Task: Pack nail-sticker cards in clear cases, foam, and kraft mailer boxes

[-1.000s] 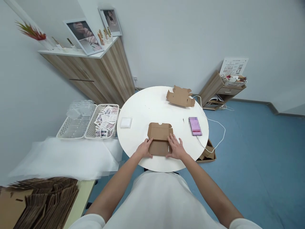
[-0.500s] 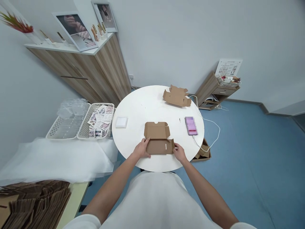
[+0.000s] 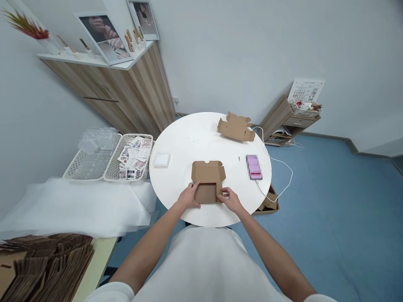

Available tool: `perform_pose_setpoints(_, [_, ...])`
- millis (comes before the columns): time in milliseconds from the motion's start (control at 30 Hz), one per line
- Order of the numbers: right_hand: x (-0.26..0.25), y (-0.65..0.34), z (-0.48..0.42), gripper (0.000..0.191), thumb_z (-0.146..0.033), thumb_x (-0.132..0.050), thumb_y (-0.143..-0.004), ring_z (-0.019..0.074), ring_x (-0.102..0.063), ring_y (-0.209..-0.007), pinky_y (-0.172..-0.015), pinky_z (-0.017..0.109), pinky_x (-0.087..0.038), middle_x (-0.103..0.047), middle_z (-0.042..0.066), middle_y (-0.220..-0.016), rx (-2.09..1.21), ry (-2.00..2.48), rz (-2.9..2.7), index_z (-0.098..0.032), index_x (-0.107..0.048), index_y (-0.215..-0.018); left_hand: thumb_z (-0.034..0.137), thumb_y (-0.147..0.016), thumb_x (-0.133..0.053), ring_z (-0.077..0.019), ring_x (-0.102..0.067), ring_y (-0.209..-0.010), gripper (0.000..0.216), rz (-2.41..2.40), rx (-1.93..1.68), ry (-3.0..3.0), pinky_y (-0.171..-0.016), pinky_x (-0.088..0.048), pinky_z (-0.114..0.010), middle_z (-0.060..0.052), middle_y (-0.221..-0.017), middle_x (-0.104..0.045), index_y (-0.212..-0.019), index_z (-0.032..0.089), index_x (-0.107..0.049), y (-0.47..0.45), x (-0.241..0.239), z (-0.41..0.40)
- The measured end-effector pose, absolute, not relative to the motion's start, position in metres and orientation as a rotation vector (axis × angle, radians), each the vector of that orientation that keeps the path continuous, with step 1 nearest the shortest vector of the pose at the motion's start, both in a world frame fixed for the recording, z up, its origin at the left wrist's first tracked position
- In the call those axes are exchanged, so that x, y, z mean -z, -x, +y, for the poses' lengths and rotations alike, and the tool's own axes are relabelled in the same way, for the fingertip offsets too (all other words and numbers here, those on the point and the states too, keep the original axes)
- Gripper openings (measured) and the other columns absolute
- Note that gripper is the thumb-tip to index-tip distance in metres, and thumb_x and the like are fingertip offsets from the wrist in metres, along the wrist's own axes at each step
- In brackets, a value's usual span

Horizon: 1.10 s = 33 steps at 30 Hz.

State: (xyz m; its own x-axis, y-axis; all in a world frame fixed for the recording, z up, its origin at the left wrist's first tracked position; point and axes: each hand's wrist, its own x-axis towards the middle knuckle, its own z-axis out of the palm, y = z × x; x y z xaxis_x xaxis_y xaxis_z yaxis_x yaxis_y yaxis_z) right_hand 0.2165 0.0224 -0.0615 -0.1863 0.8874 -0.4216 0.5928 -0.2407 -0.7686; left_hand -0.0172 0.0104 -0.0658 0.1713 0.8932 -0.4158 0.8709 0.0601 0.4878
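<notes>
A brown cardboard box (image 3: pixel 206 193), partly folded, lies on the white oval table (image 3: pixel 176 138) near its front edge. Its lid (image 3: pixel 208 172) stretches flat toward the far side, with side flaps spread. My left hand (image 3: pixel 189 196) is closed round the left wall, thumb at the near corner. At the right end, my right hand (image 3: pixel 231 200) grips the side flap, which is folded inward over the floor of the box. Some of the fingertips are hidden by the cardboard.
Another unfolded box (image 3: pixel 236 127) lies at the table's back right. A phone (image 3: pixel 253 167) with a white cable rests at right, a small white square item (image 3: pixel 162 160) at left. Left of the table stand a basket of cards (image 3: pixel 145 167), plastic containers (image 3: pixel 97 144) and stacked cardboard (image 3: pixel 50 268).
My right hand has moved a little left, folding the right side flap inward over the box floor. My left hand keeps its hold on the left side.
</notes>
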Motion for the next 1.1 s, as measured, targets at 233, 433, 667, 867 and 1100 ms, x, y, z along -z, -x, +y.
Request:
perform_pose_setpoints(233, [0.069, -0.213, 0.037, 0.035, -0.035, -0.052, -0.070, 0.0144, -0.060, -0.072, -0.059, 0.025, -0.044, -0.063, 0.004, -0.091, -1.296, 2.029, -1.714, -0.019, -0.046, -0.100, 0.041, -0.040, -0.076, -0.0280, -0.053, -0.094, 0.114, 1.679, -0.029, -1.792, -0.072, -0.042, -0.031, -0.011, -0.113, -0.039, -0.133, 0.026, -0.011, 0.017, 0.067, 0.010])
perform_pose_setpoints(433, [0.069, -0.211, 0.052, 0.016, -0.034, -0.049, -0.069, 0.0174, -0.059, -0.064, -0.049, 0.024, -0.037, -0.063, 0.005, -0.072, -1.145, 2.213, -2.028, -0.019, -0.054, -0.067, 0.039, -0.039, -0.077, -0.0276, -0.054, -0.092, 0.115, 1.677, -0.030, -1.764, -0.071, -0.042, -0.031, -0.010, -0.113, -0.039, -0.133, 0.027, -0.011, 0.017, 0.066, 0.010])
perform_pose_setpoints(667, [0.069, -0.208, 0.062, 0.012, -0.029, -0.052, -0.065, 0.0209, -0.059, -0.064, -0.047, 0.025, -0.035, -0.062, 0.007, -0.069, -1.067, 2.255, -2.203, -0.019, -0.053, -0.057, 0.038, -0.039, -0.077, -0.0283, -0.053, -0.095, 0.115, 1.673, -0.050, -1.744, -0.073, -0.042, -0.032, -0.010, -0.114, -0.039, -0.133, 0.028, -0.012, 0.016, 0.064, 0.010])
perform_pose_setpoints(867, [0.069, -0.204, 0.063, 0.009, -0.028, -0.052, -0.064, 0.0218, -0.059, -0.066, -0.048, 0.026, -0.036, -0.061, 0.007, -0.070, -1.038, 2.257, -2.241, -0.020, -0.054, -0.059, 0.038, -0.039, -0.078, -0.0289, -0.052, -0.095, 0.116, 1.661, -0.062, -1.753, -0.072, -0.043, -0.032, -0.010, -0.113, -0.039, -0.133, 0.027, -0.012, 0.017, 0.066, 0.010])
perform_pose_setpoints(1100, [0.064, -0.210, 0.053, 0.018, -0.037, -0.049, -0.071, 0.0211, -0.059, -0.067, -0.051, 0.026, -0.036, -0.062, 0.006, -0.071, -1.024, 2.264, -2.187, -0.021, -0.055, -0.065, 0.039, -0.041, -0.077, -0.0290, -0.050, -0.100, 0.119, 1.623, -0.118, -1.720, -0.078, -0.041, -0.034, -0.010, -0.116, -0.038, -0.135, 0.028, -0.005, 0.016, 0.064, 0.008])
